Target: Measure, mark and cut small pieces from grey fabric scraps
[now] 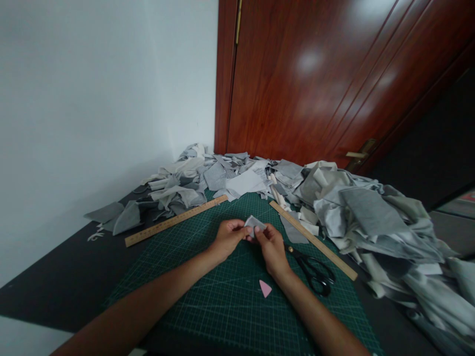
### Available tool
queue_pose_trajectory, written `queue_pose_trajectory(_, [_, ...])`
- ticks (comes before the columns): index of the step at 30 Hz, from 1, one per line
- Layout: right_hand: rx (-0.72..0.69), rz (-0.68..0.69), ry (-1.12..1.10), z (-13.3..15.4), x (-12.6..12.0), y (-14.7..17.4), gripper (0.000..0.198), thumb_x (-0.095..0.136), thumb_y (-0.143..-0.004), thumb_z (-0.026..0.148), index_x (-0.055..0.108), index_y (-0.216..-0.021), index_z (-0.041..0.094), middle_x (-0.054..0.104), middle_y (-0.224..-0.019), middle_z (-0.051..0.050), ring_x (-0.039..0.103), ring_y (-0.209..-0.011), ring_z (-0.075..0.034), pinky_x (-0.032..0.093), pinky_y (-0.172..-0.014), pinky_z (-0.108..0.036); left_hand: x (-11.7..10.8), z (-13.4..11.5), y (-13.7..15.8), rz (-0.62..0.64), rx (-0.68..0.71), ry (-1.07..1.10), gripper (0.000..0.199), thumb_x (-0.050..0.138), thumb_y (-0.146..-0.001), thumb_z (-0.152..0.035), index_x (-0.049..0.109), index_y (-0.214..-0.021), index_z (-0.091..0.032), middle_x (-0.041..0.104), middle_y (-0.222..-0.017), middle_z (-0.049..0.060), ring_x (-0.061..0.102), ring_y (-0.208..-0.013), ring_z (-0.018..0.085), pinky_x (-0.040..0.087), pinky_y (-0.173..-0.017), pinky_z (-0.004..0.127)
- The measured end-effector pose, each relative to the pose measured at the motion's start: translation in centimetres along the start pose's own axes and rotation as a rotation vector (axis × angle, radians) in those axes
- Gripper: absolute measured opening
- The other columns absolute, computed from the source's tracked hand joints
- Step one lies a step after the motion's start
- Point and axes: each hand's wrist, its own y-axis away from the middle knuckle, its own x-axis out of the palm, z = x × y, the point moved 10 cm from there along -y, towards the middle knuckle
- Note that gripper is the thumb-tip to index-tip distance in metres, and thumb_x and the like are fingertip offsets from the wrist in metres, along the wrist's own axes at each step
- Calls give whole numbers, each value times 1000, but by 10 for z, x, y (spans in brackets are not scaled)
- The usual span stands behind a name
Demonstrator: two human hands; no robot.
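Between my two hands, above the green cutting mat point(208, 301), is a small grey piece of fabric point(255, 222). My left hand point(230, 236) pinches its left edge between thumb and fingers. The thumb of my right hand point(271, 247) presses on the fabric's lower right side, its fingers curled behind. A pair of black-handled scissors point(313, 271) lies on the mat just right of my right hand; the blades are mostly hidden behind that hand. Below the hands rests a pink triangular piece of tailor's chalk point(265, 288).
One wooden ruler point(176, 221) lies slanted at the left, another wooden ruler point(315, 241) at the right. Grey and white fabric scraps point(241, 180) line the back of the black table point(55, 274). A taller fabric heap point(374, 212) stands at right, before a wooden door point(297, 84).
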Motion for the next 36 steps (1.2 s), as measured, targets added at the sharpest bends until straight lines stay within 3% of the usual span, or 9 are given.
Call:
queue_pose_trajectory(4, [-67,9,70,11,-6,-5,29,82,-76,43,73,-93,21,75,-86,-3,67,-79,-22,54,-74,-34,0,-2,-3,18,17,-69,22,81,-69,-33,70,-60,-16,64,-57,0,52,-56,13,36,-54,23])
queue_pose_trajectory(8, [-79,12,101,13,-11,-8,24,79,-81,43,73,-76,21,70,-70,-1,62,-68,-19,49,-69,-32,4,-5,0,20,39,-82,15,79,-71,-31,74,-66,-17,68,-64,1,56,-60,14,40,-59,23])
queue_pose_trajectory(15, [-24,-39,-22,1,-13,-5,33,74,-84,52,66,-74,21,64,-66,2,55,-60,-16,45,-61,-29,5,-3,3,8,19,44,27,83,-69,-41,75,-73,-15,69,-69,2,58,-65,15,44,-65,26])
queue_pose_trajectory(21, [16,-40,-82,-5,-11,-4,35,73,-84,54,60,-72,23,60,-66,3,52,-58,-15,43,-58,-28,1,-2,5,-46,-13,86,31,85,-67,-43,72,-69,-15,65,-64,1,54,-62,14,40,-61,25])
queue_pose_trajectory(29, [0,-58,-40,-1,-12,-1,33,72,-85,51,61,-73,23,57,-65,4,49,-59,-15,40,-57,-27,-1,-5,6,-57,-34,89,36,82,-70,-44,63,-59,-17,57,-55,-1,51,-57,12,40,-60,25])
queue_pose_trajectory(36, [-62,-80,54,7,-12,2,35,68,-89,54,62,-76,22,55,-64,4,48,-57,-15,40,-54,-27,10,-3,8,23,-74,147,48,83,-70,-58,61,-64,-16,63,-60,1,59,-58,14,48,-60,26])
